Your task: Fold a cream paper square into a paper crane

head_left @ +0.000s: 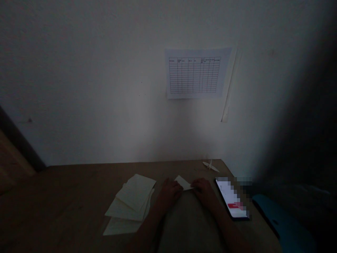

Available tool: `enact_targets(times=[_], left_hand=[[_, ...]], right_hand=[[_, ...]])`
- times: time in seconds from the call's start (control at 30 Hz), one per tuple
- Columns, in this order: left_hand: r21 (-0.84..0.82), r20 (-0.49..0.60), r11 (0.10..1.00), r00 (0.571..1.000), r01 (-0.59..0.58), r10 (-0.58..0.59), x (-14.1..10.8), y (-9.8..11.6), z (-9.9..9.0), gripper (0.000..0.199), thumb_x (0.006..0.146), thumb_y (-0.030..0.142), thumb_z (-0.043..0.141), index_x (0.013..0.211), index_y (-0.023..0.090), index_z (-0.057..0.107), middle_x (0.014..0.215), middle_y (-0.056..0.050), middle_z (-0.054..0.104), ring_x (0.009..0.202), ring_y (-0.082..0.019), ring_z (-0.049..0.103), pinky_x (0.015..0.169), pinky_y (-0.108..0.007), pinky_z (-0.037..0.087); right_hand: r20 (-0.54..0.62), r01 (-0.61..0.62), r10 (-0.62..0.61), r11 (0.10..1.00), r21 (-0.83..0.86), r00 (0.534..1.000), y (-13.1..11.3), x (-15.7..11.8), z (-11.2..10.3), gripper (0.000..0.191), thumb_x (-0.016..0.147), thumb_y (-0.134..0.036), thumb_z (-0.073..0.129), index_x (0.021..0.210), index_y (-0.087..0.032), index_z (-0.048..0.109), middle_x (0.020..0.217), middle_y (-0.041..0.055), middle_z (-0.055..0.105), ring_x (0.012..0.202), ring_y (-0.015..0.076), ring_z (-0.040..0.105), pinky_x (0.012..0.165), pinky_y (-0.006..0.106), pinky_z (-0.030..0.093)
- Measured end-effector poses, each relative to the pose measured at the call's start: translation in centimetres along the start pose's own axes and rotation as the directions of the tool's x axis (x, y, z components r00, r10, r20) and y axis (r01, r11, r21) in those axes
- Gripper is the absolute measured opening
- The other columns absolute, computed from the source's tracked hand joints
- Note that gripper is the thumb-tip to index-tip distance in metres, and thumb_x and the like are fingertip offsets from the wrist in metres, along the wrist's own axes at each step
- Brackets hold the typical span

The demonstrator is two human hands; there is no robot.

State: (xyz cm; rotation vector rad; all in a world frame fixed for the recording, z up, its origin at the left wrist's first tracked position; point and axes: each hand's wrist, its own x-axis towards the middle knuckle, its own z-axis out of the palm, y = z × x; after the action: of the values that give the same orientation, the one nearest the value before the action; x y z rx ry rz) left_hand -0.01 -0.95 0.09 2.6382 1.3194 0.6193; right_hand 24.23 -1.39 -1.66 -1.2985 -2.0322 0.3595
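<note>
A small piece of folded white paper lies on the table between my two hands, its pointed corner facing the wall. My left hand presses its curled fingers on the paper's left side. On the opposite edge, the fingers of my right hand are closed on the right corner. Dim light hides the exact fingertip grip. Left of my forearm rests a loose stack of paper sheets, overlapping at angles. Beyond my right hand sits a small white folded paper shape, narrow with pointed ends.
A phone with a lit screen lies right of my right forearm, near the brown table's right edge. Past that edge is a blue chair. A printed grid sheet hangs on the wall behind the table.
</note>
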Motion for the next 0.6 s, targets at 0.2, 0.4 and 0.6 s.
enact_targets(times=[0.2,0.4,0.6], left_hand=[[0.019,-0.134,0.999,0.99,0.044,-0.041,-0.1,-0.1,0.2,0.019,0.097,0.022,0.056,0.099,0.027,0.074,0.124,-0.006,0.071,0.124,-0.024,0.06,0.123,-0.061,0.022],[-0.029,-0.256,0.993,0.96,0.111,-0.114,0.2,-0.4,0.1,0.017,0.089,0.019,0.064,0.087,0.028,0.077,0.13,-0.004,0.068,0.133,-0.03,0.049,0.118,-0.062,0.028],[-0.138,-0.391,0.983,0.906,0.118,-0.164,0.3,-0.3,0.4,0.014,0.093,0.026,0.06,0.093,0.025,0.075,0.128,-0.007,0.065,0.126,-0.027,0.052,0.109,-0.051,0.042]], right_hand=[[-0.084,-0.067,0.078,0.99,0.121,0.993,0.5,-0.3,0.3,0.031,0.081,-0.013,0.059,0.106,-0.024,0.073,0.114,0.0077,0.072,0.112,0.0254,0.064,0.102,0.043,0.048],[-0.079,-0.063,0.083,0.972,0.227,0.993,0.0,-0.3,0.3,0.03,0.081,-0.017,0.063,0.108,-0.026,0.073,0.116,0.0071,0.071,0.113,0.0259,0.064,0.099,0.042,0.051],[0.022,-0.01,0.007,0.986,0.164,1.0,-0.8,0.2,-0.1,0.019,0.086,-0.023,0.066,0.103,-0.026,0.074,0.118,0.0066,0.072,0.114,0.0249,0.063,0.101,0.042,0.049]])
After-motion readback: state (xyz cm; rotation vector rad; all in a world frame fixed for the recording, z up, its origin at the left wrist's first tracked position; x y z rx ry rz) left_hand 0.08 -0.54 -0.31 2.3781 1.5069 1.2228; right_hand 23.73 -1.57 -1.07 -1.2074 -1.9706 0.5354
